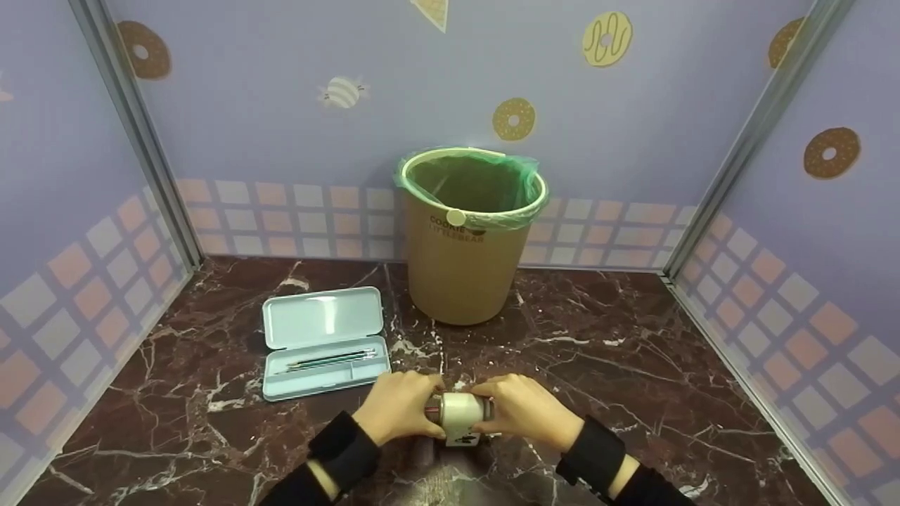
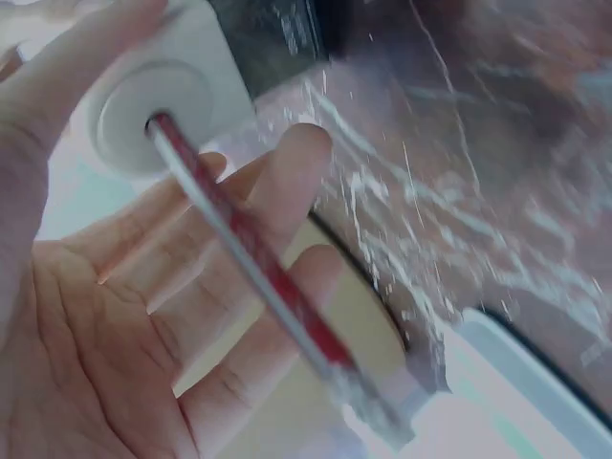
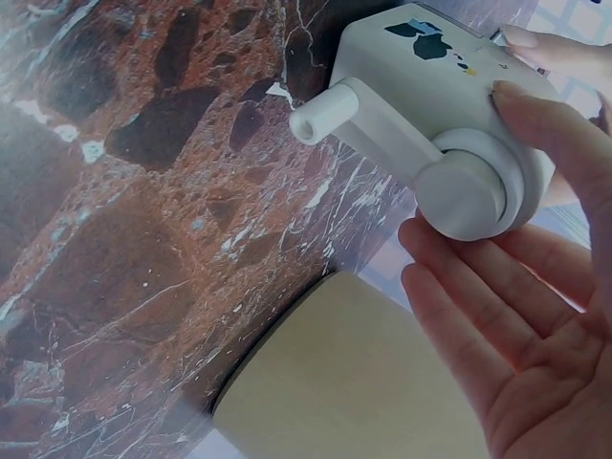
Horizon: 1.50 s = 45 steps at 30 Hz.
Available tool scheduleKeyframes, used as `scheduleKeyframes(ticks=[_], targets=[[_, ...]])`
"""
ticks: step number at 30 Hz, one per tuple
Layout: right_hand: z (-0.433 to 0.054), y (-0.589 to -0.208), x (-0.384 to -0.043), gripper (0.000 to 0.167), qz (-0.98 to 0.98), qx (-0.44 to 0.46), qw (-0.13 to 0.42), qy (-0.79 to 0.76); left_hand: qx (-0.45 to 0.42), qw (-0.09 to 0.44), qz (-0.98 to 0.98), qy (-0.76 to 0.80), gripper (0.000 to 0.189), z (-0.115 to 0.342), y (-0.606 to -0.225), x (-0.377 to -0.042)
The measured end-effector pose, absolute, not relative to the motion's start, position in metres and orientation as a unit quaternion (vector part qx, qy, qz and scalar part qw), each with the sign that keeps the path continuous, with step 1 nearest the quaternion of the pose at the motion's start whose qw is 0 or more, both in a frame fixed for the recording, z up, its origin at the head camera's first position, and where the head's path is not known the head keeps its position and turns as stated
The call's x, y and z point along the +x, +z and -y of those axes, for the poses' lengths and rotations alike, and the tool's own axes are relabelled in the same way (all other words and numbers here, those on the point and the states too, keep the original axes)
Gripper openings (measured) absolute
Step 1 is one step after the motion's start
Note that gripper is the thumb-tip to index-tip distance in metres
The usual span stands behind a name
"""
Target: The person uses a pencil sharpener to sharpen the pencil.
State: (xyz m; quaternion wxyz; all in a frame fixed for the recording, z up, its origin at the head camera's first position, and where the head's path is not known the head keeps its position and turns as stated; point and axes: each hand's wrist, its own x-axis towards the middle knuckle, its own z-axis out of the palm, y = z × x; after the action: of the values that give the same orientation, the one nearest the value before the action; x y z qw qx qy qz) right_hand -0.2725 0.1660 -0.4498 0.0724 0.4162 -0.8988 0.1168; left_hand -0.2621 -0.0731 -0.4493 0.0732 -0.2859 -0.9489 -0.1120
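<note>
This place looks like a small booth. Purple walls (image 1: 267, 133) stand around three sides of a dark red-brown counter (image 1: 598, 365), which has white streaks like stone. Gray metal posts (image 1: 139, 133) run up the back corners. The walls have pictures of donuts (image 1: 500, 119), a candy (image 1: 343, 92) and an ice cream cone (image 1: 432, 8), with pink and white squares (image 1: 309, 197) lower down. A pencil box (image 1: 302, 320) and a big tan bin (image 1: 464, 274) sit right on the counter. I can't tell what building it is in.
</note>
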Motion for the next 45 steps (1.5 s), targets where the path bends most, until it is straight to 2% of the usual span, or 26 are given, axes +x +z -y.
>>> scheduleKeyframes(ticks=[4, 12, 16, 31, 38, 45], targets=[[-0.166, -0.449, -0.273, 0.045, 0.902, 0.412, 0.066, 0.113, -0.271, 0.067, 0.95, -0.14, 0.056, 0.094, -0.445, -0.257], [-0.166, -0.45, -0.274, 0.044, 0.902, 0.413, 0.066, 0.108, -0.259, 0.072, 0.946, -0.184, 0.026, 0.131, -0.451, -0.251], [-0.165, -0.45, -0.274, 0.045, 0.902, 0.413, 0.066, 0.104, -0.265, 0.078, 0.938, -0.208, 0.019, 0.142, -0.458, -0.251], [-0.166, -0.449, -0.277, 0.043, 0.896, 0.427, 0.054, 0.112, -0.301, 0.114, 0.903, -0.285, 0.009, 0.15, -0.474, -0.256], [-0.167, -0.449, -0.278, 0.039, 0.896, 0.422, 0.033, 0.131, -0.326, 0.137, 0.894, -0.274, 0.008, 0.152, -0.478, -0.258], [-0.167, -0.45, -0.279, 0.038, 0.895, 0.427, 0.036, 0.127, -0.343, 0.152, 0.888, -0.265, 0.008, 0.154, -0.48, -0.259]])
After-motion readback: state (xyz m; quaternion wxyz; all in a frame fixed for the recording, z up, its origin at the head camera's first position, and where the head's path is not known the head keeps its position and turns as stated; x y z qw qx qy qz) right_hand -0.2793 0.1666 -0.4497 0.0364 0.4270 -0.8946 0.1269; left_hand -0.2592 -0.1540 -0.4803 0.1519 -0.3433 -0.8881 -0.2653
